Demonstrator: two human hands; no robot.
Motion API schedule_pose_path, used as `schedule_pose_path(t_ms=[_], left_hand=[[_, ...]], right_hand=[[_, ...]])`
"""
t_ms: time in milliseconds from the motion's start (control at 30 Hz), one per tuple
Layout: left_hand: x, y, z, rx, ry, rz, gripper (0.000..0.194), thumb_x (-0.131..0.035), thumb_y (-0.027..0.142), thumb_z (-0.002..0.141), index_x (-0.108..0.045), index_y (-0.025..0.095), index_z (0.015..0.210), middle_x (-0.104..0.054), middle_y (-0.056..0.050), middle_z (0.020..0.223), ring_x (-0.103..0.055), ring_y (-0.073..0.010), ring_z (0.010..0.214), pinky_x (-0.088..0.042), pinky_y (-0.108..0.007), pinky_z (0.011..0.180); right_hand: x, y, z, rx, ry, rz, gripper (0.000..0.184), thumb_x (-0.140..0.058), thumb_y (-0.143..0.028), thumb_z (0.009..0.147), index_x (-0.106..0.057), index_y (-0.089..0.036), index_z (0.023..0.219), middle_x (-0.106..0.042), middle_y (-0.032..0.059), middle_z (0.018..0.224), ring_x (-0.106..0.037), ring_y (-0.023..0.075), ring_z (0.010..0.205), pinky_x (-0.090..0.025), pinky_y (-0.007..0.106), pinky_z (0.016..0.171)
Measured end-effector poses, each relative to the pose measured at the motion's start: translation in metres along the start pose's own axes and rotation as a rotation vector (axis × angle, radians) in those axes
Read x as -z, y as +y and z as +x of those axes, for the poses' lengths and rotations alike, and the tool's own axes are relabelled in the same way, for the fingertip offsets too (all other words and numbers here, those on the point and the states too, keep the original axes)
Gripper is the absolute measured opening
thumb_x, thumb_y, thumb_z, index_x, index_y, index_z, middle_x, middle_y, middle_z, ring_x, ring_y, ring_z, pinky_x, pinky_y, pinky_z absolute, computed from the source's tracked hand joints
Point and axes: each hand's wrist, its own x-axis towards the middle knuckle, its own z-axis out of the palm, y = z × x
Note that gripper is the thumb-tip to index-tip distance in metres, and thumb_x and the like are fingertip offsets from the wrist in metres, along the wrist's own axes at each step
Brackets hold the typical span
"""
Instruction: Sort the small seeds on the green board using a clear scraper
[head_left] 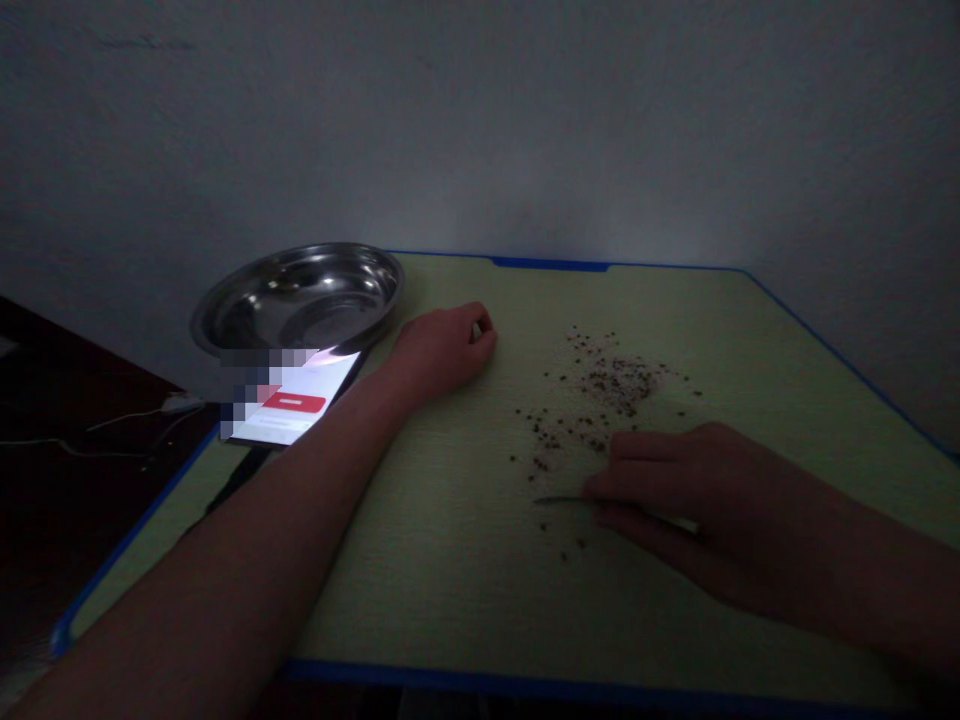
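Note:
My right hand point(675, 500) is closed in a pinch around slim, dark tweezers point(559, 499); only their tapered tip shows, pointing left just above the table. Beyond this hand lies a loose scatter of small dark seeds point(619, 385) mixed with pale grains point(637, 375). A few stray dark seeds point(564, 556) lie nearer the front, below the tip. My left hand point(446, 345) rests on the table left of the scatter, fingers curled in and thumb tip near the index finger. A small gap shows through that loop, and nothing is visible in it.
A shiny metal basin point(300, 325) stands at the back left. Beside my left forearm is a phone point(289, 410) with a lit screen. The pale green table point(442, 560) has a blue rim and meets a grey wall point(525, 130). White cables point(127, 420) hang at the left.

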Motion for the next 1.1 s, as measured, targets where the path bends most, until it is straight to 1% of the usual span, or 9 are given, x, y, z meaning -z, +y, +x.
schedule_pose_path(t_ms=[133, 300, 567, 700, 833, 967, 1100], left_hand=[[0.001, 0.001, 0.0, 0.005, -0.007, 0.003, 0.033, -0.044, 0.04, 0.088, -0.065, 0.021, 0.105, -0.071, -0.007, 0.091, -0.059, -0.0182, 0.07, -0.041, -0.031, 0.066], [0.002, 0.002, 0.0, 0.016, -0.01, 0.015, 0.032, -0.045, 0.039, 0.087, -0.065, 0.021, 0.104, -0.071, -0.007, 0.089, -0.059, -0.0182, 0.07, -0.041, -0.031, 0.065], [0.001, 0.0, 0.0, -0.004, -0.006, -0.001, 0.032, -0.044, 0.04, 0.088, -0.064, 0.02, 0.104, -0.07, -0.007, 0.09, -0.059, -0.0184, 0.07, -0.041, -0.032, 0.065], [0.0, -0.001, 0.0, -0.013, -0.001, 0.001, 0.031, -0.044, 0.039, 0.088, -0.064, 0.021, 0.104, -0.071, -0.007, 0.091, -0.059, -0.0182, 0.071, -0.042, -0.031, 0.065], [0.001, 0.0, 0.0, -0.005, -0.007, -0.002, 0.033, -0.044, 0.039, 0.088, -0.064, 0.021, 0.106, -0.071, -0.008, 0.095, -0.06, -0.0197, 0.076, -0.043, -0.032, 0.069], [0.002, 0.001, -0.001, 0.001, -0.006, -0.003, 0.032, -0.045, 0.039, 0.087, -0.064, 0.02, 0.104, -0.071, -0.007, 0.093, -0.059, -0.0185, 0.072, -0.042, -0.031, 0.066], [0.001, 0.001, -0.001, 0.001, -0.003, 0.006, 0.031, -0.045, 0.039, 0.087, -0.064, 0.02, 0.103, -0.07, -0.007, 0.091, -0.059, -0.0178, 0.071, -0.041, -0.031, 0.065]], right_hand=[[-0.002, 0.002, 0.006, -0.018, 0.015, 0.068, 0.017, -0.05, -0.03, 0.096, -0.064, -0.025, 0.103, -0.066, -0.0015, 0.086, -0.059, 0.0136, 0.073, -0.036, 0.028, 0.064], [-0.004, 0.005, 0.013, -0.013, 0.038, 0.152, 0.017, -0.055, -0.03, 0.093, -0.068, -0.023, 0.102, -0.07, -0.001, 0.084, -0.061, 0.0135, 0.073, -0.04, 0.026, 0.067], [-0.002, 0.005, 0.015, -0.081, -0.039, 0.177, 0.02, -0.058, -0.034, 0.09, -0.07, -0.024, 0.103, -0.07, -0.0014, 0.081, -0.059, 0.0139, 0.068, -0.04, 0.027, 0.062], [-0.001, 0.004, 0.014, -0.077, -0.057, 0.181, 0.019, -0.058, -0.034, 0.09, -0.07, -0.025, 0.102, -0.071, -0.0014, 0.081, -0.06, 0.014, 0.068, -0.04, 0.027, 0.062], [-0.001, 0.004, 0.012, -0.056, -0.097, 0.172, 0.019, -0.058, -0.032, 0.091, -0.07, -0.026, 0.104, -0.071, -0.0014, 0.082, -0.062, 0.0144, 0.07, -0.04, 0.027, 0.063], [-0.003, 0.002, 0.01, -0.043, -0.129, 0.172, 0.018, -0.058, -0.032, 0.091, -0.07, -0.026, 0.103, -0.071, -0.0021, 0.082, -0.063, 0.014, 0.071, -0.041, 0.026, 0.064], [-0.006, -0.006, 0.007, -0.04, -0.141, 0.165, 0.017, -0.06, -0.03, 0.089, -0.07, -0.026, 0.101, -0.072, -0.0022, 0.081, -0.063, 0.0141, 0.069, -0.042, 0.027, 0.062]])
